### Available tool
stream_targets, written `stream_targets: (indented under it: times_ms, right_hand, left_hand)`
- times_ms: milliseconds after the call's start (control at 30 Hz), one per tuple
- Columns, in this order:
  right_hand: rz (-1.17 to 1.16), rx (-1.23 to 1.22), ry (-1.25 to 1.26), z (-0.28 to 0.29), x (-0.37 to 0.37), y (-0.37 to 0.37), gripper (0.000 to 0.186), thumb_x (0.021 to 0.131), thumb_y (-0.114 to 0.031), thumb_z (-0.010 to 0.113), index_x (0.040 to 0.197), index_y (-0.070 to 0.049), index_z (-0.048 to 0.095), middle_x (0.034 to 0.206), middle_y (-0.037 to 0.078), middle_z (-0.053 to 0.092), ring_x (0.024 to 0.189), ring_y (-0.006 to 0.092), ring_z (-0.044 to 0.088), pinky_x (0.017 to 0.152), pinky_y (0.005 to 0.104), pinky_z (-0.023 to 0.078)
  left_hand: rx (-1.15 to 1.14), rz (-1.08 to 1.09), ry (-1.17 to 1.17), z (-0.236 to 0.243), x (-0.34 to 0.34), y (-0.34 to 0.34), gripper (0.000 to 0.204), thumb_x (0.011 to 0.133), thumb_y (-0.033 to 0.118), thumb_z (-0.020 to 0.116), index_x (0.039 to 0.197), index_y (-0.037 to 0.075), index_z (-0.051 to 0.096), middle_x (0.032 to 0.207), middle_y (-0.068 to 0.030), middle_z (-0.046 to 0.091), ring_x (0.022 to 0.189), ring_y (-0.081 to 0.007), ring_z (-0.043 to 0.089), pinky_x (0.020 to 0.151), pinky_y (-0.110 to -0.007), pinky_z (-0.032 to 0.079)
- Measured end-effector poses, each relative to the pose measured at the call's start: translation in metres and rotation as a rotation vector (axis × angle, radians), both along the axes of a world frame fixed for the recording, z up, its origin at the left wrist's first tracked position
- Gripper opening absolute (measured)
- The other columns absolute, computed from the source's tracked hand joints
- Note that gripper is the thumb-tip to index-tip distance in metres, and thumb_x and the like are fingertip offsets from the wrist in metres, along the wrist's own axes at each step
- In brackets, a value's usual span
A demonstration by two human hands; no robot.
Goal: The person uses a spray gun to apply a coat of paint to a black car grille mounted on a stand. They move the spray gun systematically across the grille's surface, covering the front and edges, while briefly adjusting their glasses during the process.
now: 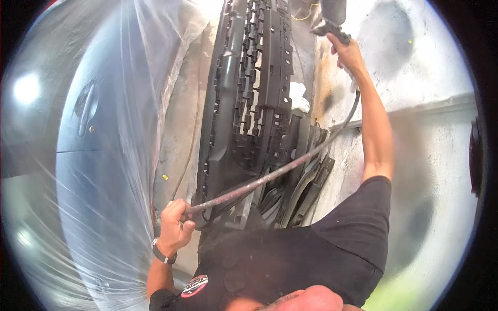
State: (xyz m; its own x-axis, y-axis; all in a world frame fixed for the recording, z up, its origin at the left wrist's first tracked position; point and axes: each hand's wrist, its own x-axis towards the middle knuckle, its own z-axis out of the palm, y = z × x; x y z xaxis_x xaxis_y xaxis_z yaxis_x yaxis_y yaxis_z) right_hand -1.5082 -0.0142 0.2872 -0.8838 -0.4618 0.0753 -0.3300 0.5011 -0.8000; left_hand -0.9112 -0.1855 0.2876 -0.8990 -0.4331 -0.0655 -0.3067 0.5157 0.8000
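A vehicle paint workshop is showing here: clear, wrinkled plastic sheeting [148, 31] is covering a light-blue car door [93, 181], a long black plastic grille-like part [225, 93] is sitting near it, dark grey blotches [391, 39] are marking the white wall [441, 150], and a long reddish-brown hose [270, 176] is running toward a black spray gun [327, 25].

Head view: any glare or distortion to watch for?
In the head view, a bright glare spot sits far left, the plastic sheet has streaky sheen, and the edges go black; soft dark patches on the white wall could be shadow or paint.
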Motion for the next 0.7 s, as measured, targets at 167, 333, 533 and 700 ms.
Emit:
stream_targets:
  times_ms: [167, 333, 533, 700]
  right_hand:
    - [0.091, 0.073, -0.11, -0.011, 0.083, 0.075, 0.027, 0.097, -0.028, 0.066, 0.107, -0.003, 0.068, 0.07, 0.001, 0.06, 0.046, 0.0081, 0.048, 0.039, 0.0258, 0.039]
    - [0.176, 0.167, -0.329, -0.012, 0.16, 0.137, 0.027, 0.096, -0.026, 0.068, 0.109, -0.003, 0.066, 0.07, 0.0, 0.06, 0.046, 0.0065, 0.047, 0.039, 0.0247, 0.039]
    - [0.164, 0.243, -0.401, -0.009, 0.155, 0.139, 0.032, 0.096, -0.031, 0.067, 0.105, 0.0, 0.067, 0.072, 0.003, 0.063, 0.044, 0.0074, 0.049, 0.039, 0.0254, 0.039]
    - [0.008, -0.007, -0.163, -0.04, 0.105, 0.121, 0.036, 0.097, -0.035, 0.067, 0.104, 0.0, 0.069, 0.073, 0.003, 0.063, 0.043, 0.008, 0.048, 0.039, 0.0258, 0.039]
  left_hand:
    - [-0.021, -0.1, -0.013, -0.011, -0.002, 0.005, 0.073, 0.093, 0.073, 0.043, 0.071, 0.004, 0.047, 0.065, -0.0099, 0.044, 0.061, -0.0293, 0.045, 0.063, -0.039, 0.034]
    - [-0.054, -0.174, -0.061, -0.02, 0.007, 0.006, 0.07, 0.093, 0.07, 0.044, 0.07, 0.004, 0.046, 0.064, -0.0097, 0.043, 0.06, -0.0302, 0.045, 0.063, -0.04, 0.033]
    - [-0.017, -0.218, -0.06, -0.016, 0.006, 0.02, 0.066, 0.093, 0.067, 0.046, 0.07, 0.005, 0.048, 0.064, -0.0106, 0.044, 0.061, -0.0307, 0.046, 0.063, -0.04, 0.033]
    - [-0.061, -0.125, -0.05, -0.018, 0.022, 0.015, 0.068, 0.094, 0.068, 0.043, 0.07, 0.004, 0.047, 0.065, -0.0103, 0.042, 0.061, -0.03, 0.042, 0.062, -0.04, 0.032]
